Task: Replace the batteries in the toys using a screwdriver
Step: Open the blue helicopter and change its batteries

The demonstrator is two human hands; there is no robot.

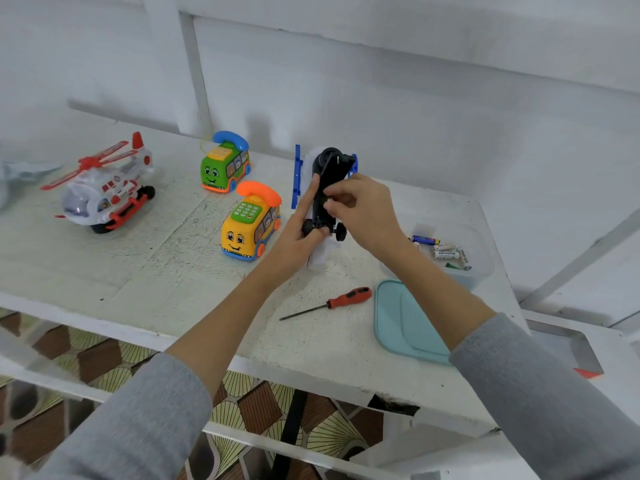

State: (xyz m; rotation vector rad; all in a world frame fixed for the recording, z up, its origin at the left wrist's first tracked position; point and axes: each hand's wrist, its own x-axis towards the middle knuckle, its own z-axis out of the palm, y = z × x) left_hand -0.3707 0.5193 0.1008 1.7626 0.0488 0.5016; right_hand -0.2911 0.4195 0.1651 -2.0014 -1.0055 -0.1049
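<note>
Hands [332, 216] round upturned toy [329, 174]

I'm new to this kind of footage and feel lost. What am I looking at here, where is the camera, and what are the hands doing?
There is no machine: a camera worn on a person's head looks down at their own hands. The left hand grips an upturned toy, black underside toward the camera; the right hand works at that underside with its fingertips. On the white table stand a toy helicopter, a green bus phone and a yellow bus phone. A red screwdriver lies unused beside a teal lid, and a clear tub holds batteries.
</note>
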